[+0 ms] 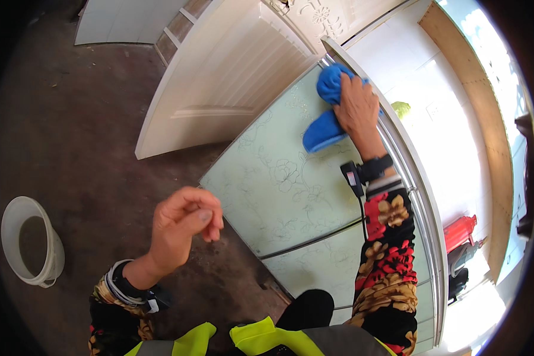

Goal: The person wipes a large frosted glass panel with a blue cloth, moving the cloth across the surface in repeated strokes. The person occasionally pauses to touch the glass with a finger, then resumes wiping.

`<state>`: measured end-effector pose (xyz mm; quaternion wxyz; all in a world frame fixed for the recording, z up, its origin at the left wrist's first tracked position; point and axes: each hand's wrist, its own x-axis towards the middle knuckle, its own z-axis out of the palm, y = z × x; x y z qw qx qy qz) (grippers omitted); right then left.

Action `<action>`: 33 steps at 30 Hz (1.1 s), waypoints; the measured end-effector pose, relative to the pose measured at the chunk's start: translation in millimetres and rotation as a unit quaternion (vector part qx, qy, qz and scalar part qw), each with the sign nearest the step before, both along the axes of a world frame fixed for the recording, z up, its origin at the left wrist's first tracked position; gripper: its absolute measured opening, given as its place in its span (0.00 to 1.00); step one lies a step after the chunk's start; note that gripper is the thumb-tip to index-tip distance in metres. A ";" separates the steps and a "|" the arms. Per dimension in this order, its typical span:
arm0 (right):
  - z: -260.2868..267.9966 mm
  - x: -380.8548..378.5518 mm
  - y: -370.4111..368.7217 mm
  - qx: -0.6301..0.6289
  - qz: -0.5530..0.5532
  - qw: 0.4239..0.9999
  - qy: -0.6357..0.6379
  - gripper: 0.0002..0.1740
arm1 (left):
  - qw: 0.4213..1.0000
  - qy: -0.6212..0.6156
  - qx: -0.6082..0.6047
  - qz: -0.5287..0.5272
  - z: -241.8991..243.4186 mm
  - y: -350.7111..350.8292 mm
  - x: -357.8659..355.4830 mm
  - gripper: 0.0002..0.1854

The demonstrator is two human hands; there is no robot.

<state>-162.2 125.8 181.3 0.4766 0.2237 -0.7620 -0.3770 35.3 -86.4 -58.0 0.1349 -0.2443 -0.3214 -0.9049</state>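
My right hand [358, 106] grips a bunched blue cloth [324, 131] and presses it on the upper corner of a pale green cabinet door [285, 178] with a floral pattern. The cloth's loose end hangs down over the panel. Close by runs the silvery metal trim [398, 151] beneath the countertop edge. My left hand [184, 222] is in the air left of the cabinet, its fingers loosely curled with nothing visible in them.
A white plastic bucket [55, 249] holding murky water stands on the dark floor [84, 133] at left. An open cream door [222, 84] adjoins the cabinet's far end. On the counter are a red thermos-like container [460, 233], dark items [458, 267] and a green leafy piece [401, 109].
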 end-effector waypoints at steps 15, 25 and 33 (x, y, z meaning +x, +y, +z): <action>-21.7 171.4 187.7 -0.118 -0.174 0.977 0.037 0.39 | 0.994 0.051 0.047 0.089 17.9 -23.3 14.9 0.08; -15.3 31.7 87.1 0.015 0.074 0.997 -0.011 0.37 | 0.995 0.038 0.080 0.048 8.5 -18.6 2.4 0.07; -20.6 -58.5 -43.5 0.003 0.116 0.992 0.047 0.32 | 0.992 0.064 0.080 0.068 13.9 -21.6 1.3 0.08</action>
